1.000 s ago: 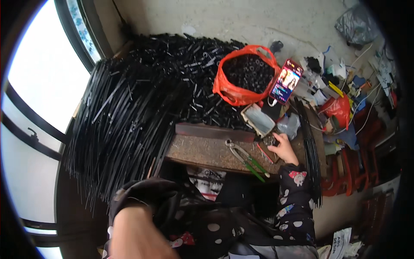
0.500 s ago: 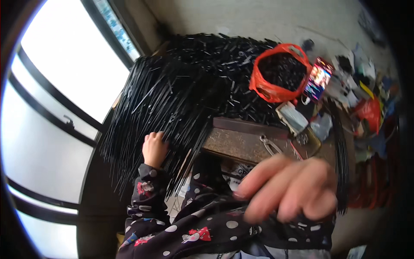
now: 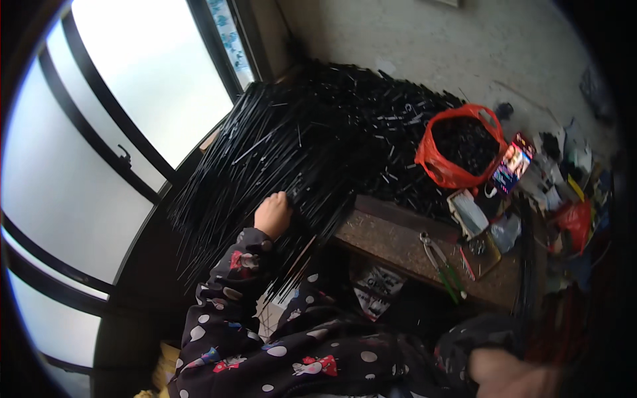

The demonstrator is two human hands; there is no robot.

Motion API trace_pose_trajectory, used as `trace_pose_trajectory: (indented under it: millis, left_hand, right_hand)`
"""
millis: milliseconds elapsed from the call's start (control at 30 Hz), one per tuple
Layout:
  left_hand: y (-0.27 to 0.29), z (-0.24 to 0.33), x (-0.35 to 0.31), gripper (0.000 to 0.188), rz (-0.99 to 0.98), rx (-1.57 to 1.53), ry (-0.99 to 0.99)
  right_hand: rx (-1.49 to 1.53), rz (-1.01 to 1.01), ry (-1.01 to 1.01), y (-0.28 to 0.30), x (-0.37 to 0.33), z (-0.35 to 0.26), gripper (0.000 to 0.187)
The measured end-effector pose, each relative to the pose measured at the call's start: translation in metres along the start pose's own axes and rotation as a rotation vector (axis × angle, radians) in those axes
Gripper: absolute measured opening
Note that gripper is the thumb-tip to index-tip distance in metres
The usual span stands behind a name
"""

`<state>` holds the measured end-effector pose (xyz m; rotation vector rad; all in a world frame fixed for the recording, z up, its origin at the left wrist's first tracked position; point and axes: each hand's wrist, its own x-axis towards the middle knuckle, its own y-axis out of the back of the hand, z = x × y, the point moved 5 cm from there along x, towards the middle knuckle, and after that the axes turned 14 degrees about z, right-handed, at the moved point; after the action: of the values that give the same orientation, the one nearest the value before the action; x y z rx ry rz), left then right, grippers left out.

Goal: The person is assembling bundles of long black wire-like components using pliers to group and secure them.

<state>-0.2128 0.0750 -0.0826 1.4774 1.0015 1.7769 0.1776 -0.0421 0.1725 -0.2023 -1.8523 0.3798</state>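
Note:
Long thin black strips (image 3: 249,156) lie in a thick, fanned bundle on the left, their ends spreading toward the window side. My left hand (image 3: 273,215) is closed at the bundle's near side, its fingers curled down on some black strips; the fingertips are hidden. At the lower right edge my right hand (image 3: 507,373) is smeared by motion, low beside the bench, and its fingers cannot be made out. Pliers (image 3: 439,262) with green handles rest on the brown workbench (image 3: 378,235), between the two hands.
Short black pieces (image 3: 391,119) are heaped behind the bench. A red plastic bag (image 3: 438,166) holds more of them. A lit phone (image 3: 513,164) leans beside it. An open small box (image 3: 468,213) and a red-handled tool (image 3: 467,263) are near the pliers. Mixed clutter (image 3: 574,219) fills the right; windows (image 3: 152,73) line the left.
My right hand has dropped from in front of the bench to the lower right edge, uncovering the pliers' handles. The view has shifted; my left hand stays at the strips, its fingers now more curled.

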Motion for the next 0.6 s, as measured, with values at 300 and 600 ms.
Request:
trace_pose_trajectory:
  millis: [300,600]
  left_hand:
    - [0.021,0.026,0.016,0.028,0.205,-0.097,-0.052]
    - [-0.026,-0.005,0.059,0.014,0.129,0.025,0.022]
  right_hand:
    - [-1.838,0.225,-0.759,0.157,-0.148,0.042,0.020]
    - [-2.135,0.327,-0.612,0.203,-0.234,0.011,0.013]
